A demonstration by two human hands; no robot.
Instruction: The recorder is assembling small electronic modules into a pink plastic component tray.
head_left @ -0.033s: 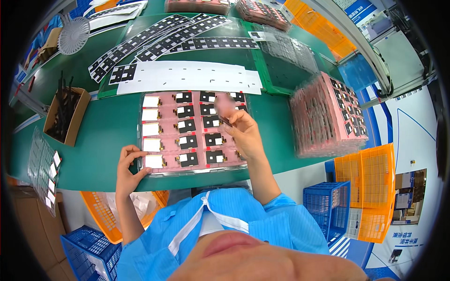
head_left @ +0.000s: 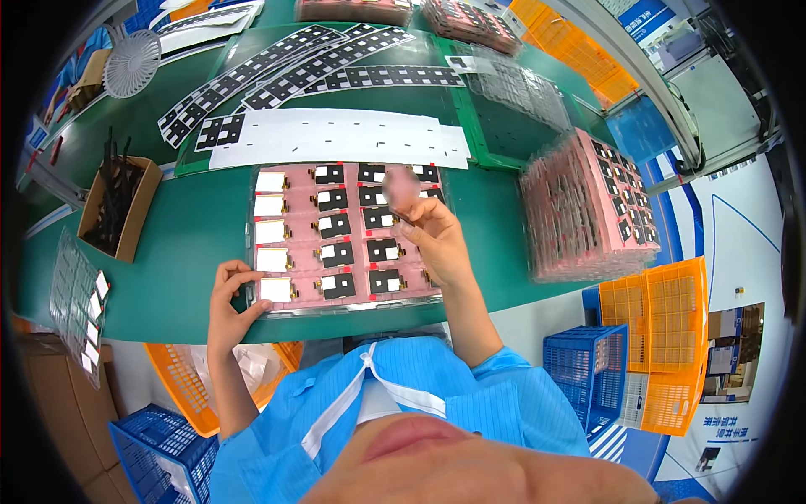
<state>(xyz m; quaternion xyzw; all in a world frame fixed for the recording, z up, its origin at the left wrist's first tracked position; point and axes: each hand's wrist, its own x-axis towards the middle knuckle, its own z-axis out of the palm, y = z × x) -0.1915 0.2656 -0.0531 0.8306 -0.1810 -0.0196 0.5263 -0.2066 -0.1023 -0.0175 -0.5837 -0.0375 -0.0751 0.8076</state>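
A pink tray [head_left: 303, 244] lies before me on the green table, holding rows of small screen-like parts. The left column shows white rectangles [head_left: 271, 232]; black cut-out pieces [head_left: 337, 254] cover much of the parts in the other columns. My left hand [head_left: 231, 304] grips the tray's near left corner, thumb and fingers around its edge by the nearest white rectangle. Over the right column, my right hand [head_left: 437, 239] pinches a small dark strip [head_left: 402, 216] between thumb and fingers. A blurred round pinkish patch hides what lies just beyond those fingertips.
Beyond the tray lie a mostly bare white sheet [head_left: 336, 139] and sheets of black pieces [head_left: 327, 63]. Stacked pink trays [head_left: 571, 218] stand at the right. A cardboard box [head_left: 138, 206] of dark strips sits left. Orange [head_left: 655, 319] and blue crates [head_left: 579, 370] stand below.
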